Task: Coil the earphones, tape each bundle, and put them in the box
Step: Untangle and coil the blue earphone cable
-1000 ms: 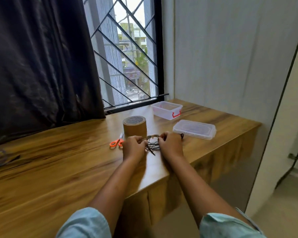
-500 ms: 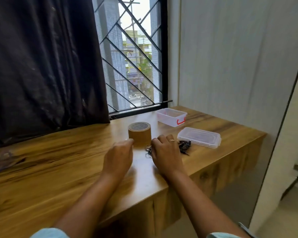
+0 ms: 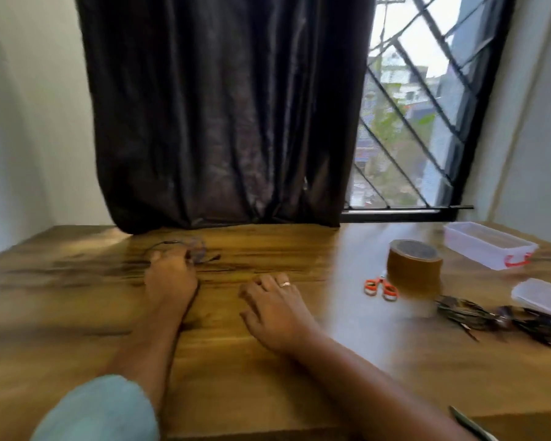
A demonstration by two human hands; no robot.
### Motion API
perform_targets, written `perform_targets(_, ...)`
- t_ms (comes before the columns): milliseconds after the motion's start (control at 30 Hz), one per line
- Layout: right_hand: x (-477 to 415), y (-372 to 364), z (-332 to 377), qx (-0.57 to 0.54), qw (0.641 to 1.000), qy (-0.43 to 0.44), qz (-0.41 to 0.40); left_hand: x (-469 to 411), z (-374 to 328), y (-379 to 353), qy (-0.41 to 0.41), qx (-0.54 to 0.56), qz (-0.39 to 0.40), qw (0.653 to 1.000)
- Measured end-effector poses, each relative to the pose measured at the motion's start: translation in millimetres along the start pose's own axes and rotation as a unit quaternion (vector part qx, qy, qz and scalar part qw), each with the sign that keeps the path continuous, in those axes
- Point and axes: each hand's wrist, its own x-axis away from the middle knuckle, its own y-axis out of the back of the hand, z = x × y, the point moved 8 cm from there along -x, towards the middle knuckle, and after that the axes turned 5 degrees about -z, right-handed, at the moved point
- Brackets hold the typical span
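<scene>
Now the left hand [image 3: 171, 278] is at a loose earphone wire [image 3: 201, 251] on the wooden table [image 3: 268, 361], left of the middle below the dark curtain [image 3: 223, 116]; its fingers bend over the wire, but the blur hides whether they hold it. The right hand [image 3: 274, 310] lies flat in the middle, fingers apart, holding nothing. At the right sit the coiled earphones [image 3: 465, 313], tape roll [image 3: 414, 265], scissors [image 3: 380, 288], clear box [image 3: 487, 245] and lid [image 3: 541, 296].
</scene>
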Motion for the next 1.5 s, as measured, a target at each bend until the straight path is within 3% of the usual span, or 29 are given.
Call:
perform_targets(100,-34.9,-21.4,-5.3,0.012,1.000,-0.024,0.003,-3.0,-12.9,-10.8,-0.020,-0.035,0.025,0.999)
perform_targets(267,-75.1,-45.9,-19.2,0.025,0.997,-0.070,0.007,-13.5,7.1,-51.8,0.021,-0.090,0.160,0.983)
perform_targets(367,-91.5,-55.9,-27.6,0.028,0.996,-0.081,0.016,-18.4,6.4,-58.3,0.022,-0.074,0.166,0.983)
perform_targets(533,-104.6,-56.6,-40.7,-0.011,0.994,-0.108,-0.014,-20.8,-9.6,-56.7,-0.003,0.087,0.143,0.986)
perform_targets(667,-99.5,-56.3,-50.9,-0.037,0.990,-0.135,0.000,-12.4,-41.4,-63.3,-0.045,0.284,0.202,0.936)
perform_targets(800,-87.5,-52.0,-59.8,-0.023,0.988,-0.149,0.021,-13.9,-38.9,-67.6,0.049,0.410,0.192,0.891)
perform_targets(900,-78.6,-40.9,-71.5,-0.045,0.986,-0.160,-0.003,-25.1,-19.5,-56.4,0.053,0.303,0.097,0.947)
perform_targets(1000,-75.9,-35.7,-85.7,-0.040,0.980,-0.194,-0.011,-21.5,-13.4,-60.9,0.032,0.148,0.142,0.978)
perform_targets(1100,-78.6,-28.4,-95.6,-0.038,0.972,-0.224,-0.050,-13.3,-21.1,-67.2,-0.005,0.044,0.203,0.978)
perform_targets(1200,-74.5,-11.0,-113.3,-0.097,0.945,-0.284,-0.130,-10.7,-24.1,-71.8,-0.011,0.037,0.239,0.970)
perform_targets(1367,-67.6,-9.4,-138.8,-0.167,0.894,-0.368,-0.195,-4.7,-29.2,-78.5,-0.022,-0.004,0.295,0.955)
perform_targets(1433,-67.6,-11.0,-140.4,-0.188,0.885,-0.380,-0.193,-1.0,-26.5,-79.0,-0.001,-0.027,0.320,0.947)
perform_targets(1500,-61.5,-9.3,-150.5,-0.236,0.853,-0.414,-0.214,0.1,-17.7,-78.0,0.039,-0.029,0.329,0.943)
